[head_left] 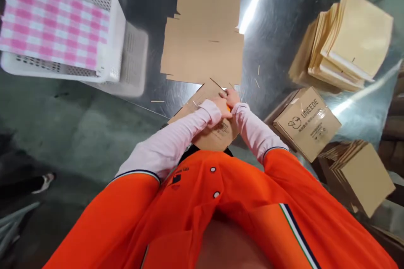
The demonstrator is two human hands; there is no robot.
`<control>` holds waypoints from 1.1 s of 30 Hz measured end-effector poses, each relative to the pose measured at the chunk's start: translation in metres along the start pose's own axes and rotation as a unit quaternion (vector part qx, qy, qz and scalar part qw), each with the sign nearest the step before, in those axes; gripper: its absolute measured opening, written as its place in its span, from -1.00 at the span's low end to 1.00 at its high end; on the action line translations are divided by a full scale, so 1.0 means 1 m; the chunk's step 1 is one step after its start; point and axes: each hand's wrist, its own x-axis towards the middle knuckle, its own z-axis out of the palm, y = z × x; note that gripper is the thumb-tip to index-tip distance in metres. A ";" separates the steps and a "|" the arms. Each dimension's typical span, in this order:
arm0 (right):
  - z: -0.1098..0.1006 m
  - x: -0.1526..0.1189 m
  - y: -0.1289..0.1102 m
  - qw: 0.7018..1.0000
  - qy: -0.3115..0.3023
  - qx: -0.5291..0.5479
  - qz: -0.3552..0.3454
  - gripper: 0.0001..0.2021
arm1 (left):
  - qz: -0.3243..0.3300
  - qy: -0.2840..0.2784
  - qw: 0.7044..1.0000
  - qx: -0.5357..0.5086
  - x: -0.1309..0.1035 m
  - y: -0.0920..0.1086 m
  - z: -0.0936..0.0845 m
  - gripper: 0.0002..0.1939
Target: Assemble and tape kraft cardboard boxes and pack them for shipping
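A printed brown cardboard box (217, 134), lying flat or partly folded, is held near my body at the table's front edge. My left hand (221, 107) lies on its upper part with fingers curled. Close beside it, my right hand (232, 97) is closed at the cardboard's upper right edge. Between the two hands shows a small orange item (229, 109); its kind, and which hand has it, I cannot tell. Just beyond the hands lies a large flat cardboard blank (202, 50) with slots and flaps.
A white plastic basket (115, 46) with a pink checked cloth (57, 21) stands at left on the metal table (271, 38). To the right are stacked yellowish envelopes or sheets (360, 33), a closed printed carton (307, 124) and several cardboard pieces (368, 178). Thin cardboard scraps (258, 76) lie about.
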 end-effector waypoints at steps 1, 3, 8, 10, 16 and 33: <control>0.007 0.002 0.000 1.000 0.008 0.012 0.028 -0.44 | -0.003 -0.004 1.000 -0.003 -0.001 0.003 -0.003 -0.53; 0.016 0.004 0.004 0.996 0.032 0.031 0.075 -0.45 | -0.005 -0.002 1.000 -0.012 -0.007 0.004 -0.006 -0.57; 0.022 0.008 0.016 0.992 0.059 0.048 0.096 -0.51 | -0.035 -0.050 0.998 -0.014 -0.066 -0.033 0.024 -0.48; 0.021 0.008 0.017 0.991 0.071 0.055 0.098 -0.52 | -0.057 -0.075 0.995 -0.017 -0.111 -0.059 0.049 -0.35; 0.018 0.008 0.017 0.991 0.075 0.051 0.099 -0.59 | -0.138 -0.064 0.985 -0.081 -0.218 -0.113 0.122 -0.05; -0.005 0.015 0.019 0.993 0.050 -0.032 0.100 -0.56 | -0.039 0.047 0.972 -0.227 -0.184 -0.162 0.224 -0.30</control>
